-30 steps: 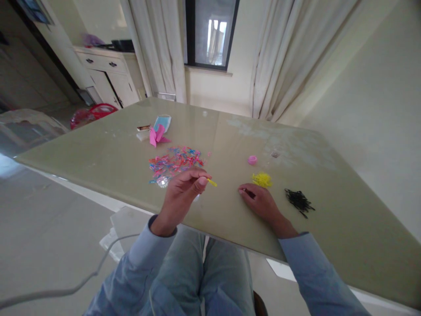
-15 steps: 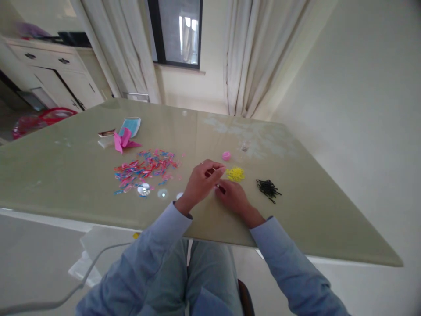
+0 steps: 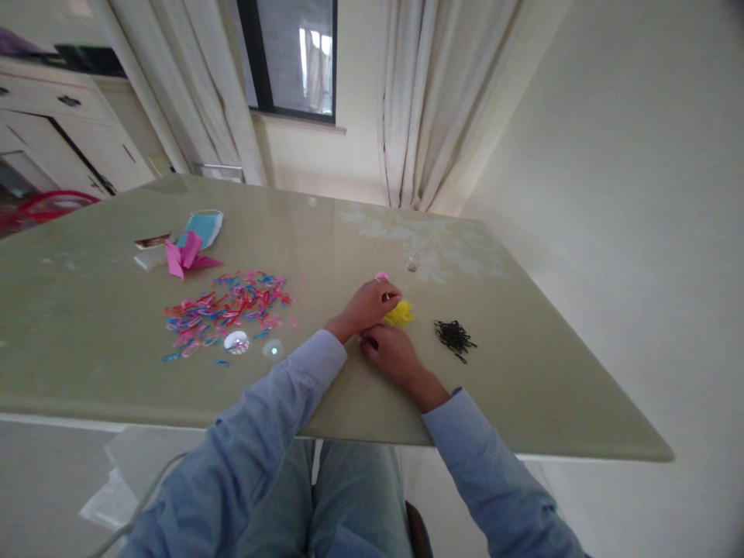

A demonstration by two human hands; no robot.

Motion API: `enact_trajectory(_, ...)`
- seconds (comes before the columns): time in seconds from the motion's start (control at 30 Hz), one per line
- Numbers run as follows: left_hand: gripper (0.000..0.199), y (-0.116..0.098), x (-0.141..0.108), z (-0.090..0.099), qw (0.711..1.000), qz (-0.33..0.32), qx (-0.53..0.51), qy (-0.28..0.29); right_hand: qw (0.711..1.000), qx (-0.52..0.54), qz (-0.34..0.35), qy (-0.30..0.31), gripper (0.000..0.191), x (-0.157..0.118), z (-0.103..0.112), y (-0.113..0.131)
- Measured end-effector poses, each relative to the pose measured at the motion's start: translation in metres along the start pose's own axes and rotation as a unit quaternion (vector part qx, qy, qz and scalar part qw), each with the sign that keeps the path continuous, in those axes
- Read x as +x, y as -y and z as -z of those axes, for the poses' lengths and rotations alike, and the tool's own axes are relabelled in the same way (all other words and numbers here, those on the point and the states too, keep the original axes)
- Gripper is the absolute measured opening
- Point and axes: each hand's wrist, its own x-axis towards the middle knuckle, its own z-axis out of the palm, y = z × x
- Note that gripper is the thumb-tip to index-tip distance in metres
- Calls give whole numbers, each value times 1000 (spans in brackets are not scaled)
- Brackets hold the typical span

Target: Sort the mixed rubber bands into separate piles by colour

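Note:
My left hand [image 3: 367, 304] reaches across to a small pile of yellow pieces [image 3: 400, 313], its thumb and fingertips pinched at the pile's upper edge. Just nearer to me, my right hand [image 3: 396, 358] rests low over the table with its fingers curled together. Anything between the fingers of either hand is too small or hidden to make out. Behind the left hand a small pink round thing [image 3: 382, 276] is partly covered. To the right lies a heap of black looped pins [image 3: 454, 338].
Many red, pink and blue clip-like pieces [image 3: 232, 310] are spread on the table [image 3: 523, 387] at left, with two shiny round spots nearby. Farther back are a pink folded paper [image 3: 189, 256] and a blue face mask [image 3: 201, 229]. A small clear item [image 3: 412, 264] stands beyond the hands.
My left hand has moved right relative to the table, to the yellow pile and partly over the pink round thing. My right hand stays low beside it. The view has shifted to the right.

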Motion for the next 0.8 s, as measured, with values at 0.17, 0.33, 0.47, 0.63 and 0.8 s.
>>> enact_trajectory(0.17,17,6,-2,-2,999,4,-36,23,1000,7,10,-2,21,0,0,0)
enact_trajectory(0.33,19,8,-8,3,999,17,-30,1,1000,23,17,-2,20,0,0,-1)
enact_trajectory(0.47,19,5,-23,15,1000,4,-27,3,999,32,16,-7,17,0,1,-2)
enact_trajectory(0.63,19,-4,-58,40,999,0,-3,42,999,43,13,-16,14,0,1,-5)
enact_trajectory(0.8,22,-11,-111,64,999,15,12,40,994,98,39,-36,19,-1,-1,-11)
